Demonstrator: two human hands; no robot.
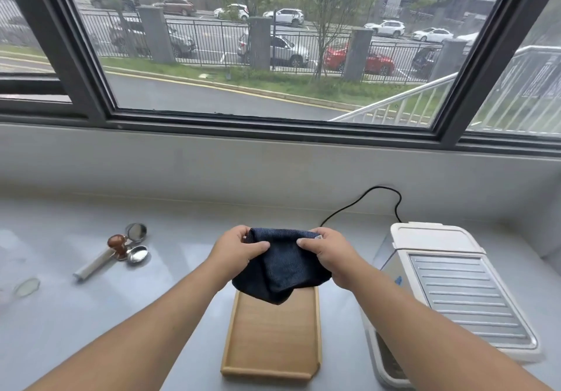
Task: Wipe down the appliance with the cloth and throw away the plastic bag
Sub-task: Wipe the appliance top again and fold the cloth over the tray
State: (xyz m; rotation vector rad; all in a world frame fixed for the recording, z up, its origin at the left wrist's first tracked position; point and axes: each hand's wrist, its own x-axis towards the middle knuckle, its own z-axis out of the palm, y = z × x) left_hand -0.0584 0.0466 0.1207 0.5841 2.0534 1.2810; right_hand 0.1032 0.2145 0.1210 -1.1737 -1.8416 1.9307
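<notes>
Wooden tray (270, 357): laid flat on the grey counter (121, 314), nearest the viewer; taken here as the landmark.
Appliance (449, 293): stood just right of the tray, white-bodied with a ribbed metal top plate; a black cord (361, 200) is seen running from behind it toward the wall.
Cloth (282, 266): a dark blue ribbed cloth, held in the air over the far end of the tray — its lower fold hangs across the tray's far edge.
Left hand (239, 249): closed on the cloth's left upper corner; the thumb is pressed on the near face, the fingers curled behind the top edge.
Right hand (328, 254): closed on the right upper corner in the same manner — thumb in front, fingers wrapped over the hem.
Coffee tools (121, 251): a wood-knobbed tamper and two round metal baskets, lying well left of the tray.
Window (273, 44): set beyond the tray, above the sill, with a road and parked cars seen through it.
</notes>
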